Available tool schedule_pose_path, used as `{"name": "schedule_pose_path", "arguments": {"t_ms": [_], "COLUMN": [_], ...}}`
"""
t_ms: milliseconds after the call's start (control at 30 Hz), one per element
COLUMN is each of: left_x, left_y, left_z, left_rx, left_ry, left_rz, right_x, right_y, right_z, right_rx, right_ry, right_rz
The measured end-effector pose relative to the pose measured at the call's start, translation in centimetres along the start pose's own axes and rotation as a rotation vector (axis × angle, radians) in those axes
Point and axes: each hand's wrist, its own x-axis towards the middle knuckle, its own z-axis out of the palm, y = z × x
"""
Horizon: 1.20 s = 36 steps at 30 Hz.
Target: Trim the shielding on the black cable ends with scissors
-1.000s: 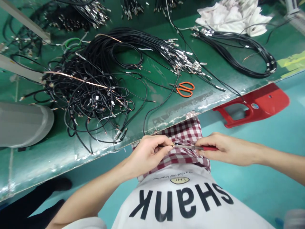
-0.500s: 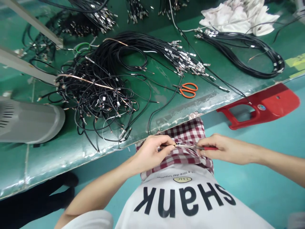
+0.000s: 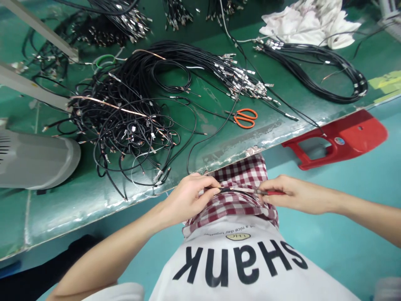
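My left hand is closed, thumb and fingertips pinching a black cable above my lap. My right hand is wrapped around a slim tool with a red handle; its exact kind is hard to make out. A pale, thin length runs from the tool's end to the cable's end between my hands, and I cannot tell whether it is metal or wire. Below both hands lies a red-and-white checked cloth. Orange-handled scissors rest on the green table beyond.
A big tangle of black cables fills the table's left, its silver-tipped ends pointing right. Another cable loop and white rags lie at the right. A grey machine housing stands left; a red stool is by the edge.
My left hand has shifted left, away from the tool's tip, so more of the black cable shows between my hands. My right hand keeps its grip almost in place. The view has shifted slightly.
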Motion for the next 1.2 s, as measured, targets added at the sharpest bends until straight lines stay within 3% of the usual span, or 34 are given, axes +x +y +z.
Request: {"name": "schedule_pose_path", "arguments": {"t_ms": [133, 300, 533, 667, 867, 1033, 1200], "left_x": [-0.3, -0.3, -0.5, -0.1, 2.1, 2.1, 1.4], "left_y": [-1.1, -2.0, -3.7, -2.1, 1.3, 0.9, 0.5], "left_z": [-0.3, -0.5, -1.4, -1.0, 1.5, 1.8, 1.5], "left_rx": [0.039, 0.107, 0.254, 0.3, 0.07, -0.035, -0.048], "left_ry": [0.024, 0.054, 0.122, 0.128, 0.119, 0.119, 0.075], "left_rz": [0.011, 0.121, 0.137, 0.145, 0.239, 0.307, 0.272], "right_x": [0.0, 0.0, 0.0, 0.2, 0.1, -0.4, -0.4], "right_y": [0.3, 0.8, 1.5, 0.6, -0.8, -0.5, 0.2], "right_z": [0.0, 0.0, -0.3, -0.2, 0.4, 0.6, 0.6], "right_rx": [0.036, 0.064, 0.05, -0.042, -0.123, -0.024, 0.061], "right_ry": [0.014, 0.014, 0.06, 0.084, 0.096, 0.04, 0.003], "right_rz": [0.011, 0.011, 0.006, 0.02, 0.018, 0.05, 0.041]}}
